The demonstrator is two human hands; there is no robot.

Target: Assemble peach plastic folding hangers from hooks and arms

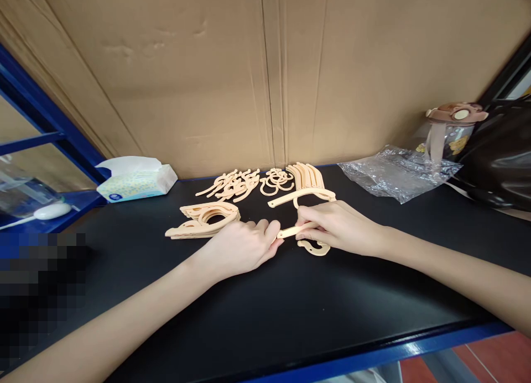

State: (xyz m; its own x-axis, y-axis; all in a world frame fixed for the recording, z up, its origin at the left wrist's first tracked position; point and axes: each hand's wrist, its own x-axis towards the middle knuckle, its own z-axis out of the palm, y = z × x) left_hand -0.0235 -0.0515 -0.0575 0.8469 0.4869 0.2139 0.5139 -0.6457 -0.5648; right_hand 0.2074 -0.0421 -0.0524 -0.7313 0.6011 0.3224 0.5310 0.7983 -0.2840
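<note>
Beige plastic pieces shaped like folding-hanger parts lie around both hands. My left hand (251, 242) is closed, its thumb and fingertips pinching the near end of a slim beige hanger arm (290, 231). Farther along that arm, my right hand (338, 225) grips it between thumb and fingers. A loose hook (317, 250) shows just below my right hand, partly under it. Above the right fingers lies another curved hanger arm (286, 199); whether it touches the hand I cannot tell. Left of my left hand rests a stack of folded hangers (182, 228), its right end partly covered.
Behind lie a heap of loose hanger arms (232, 185), several hooks (271, 188) and a row of curved arms (305, 177). A tissue pack (136, 181) stands left. Clear plastic film (398, 173), a bottle (454, 131) and a dark bag (501, 151) are right. Cardboard (199, 84) backs the black table (265, 316).
</note>
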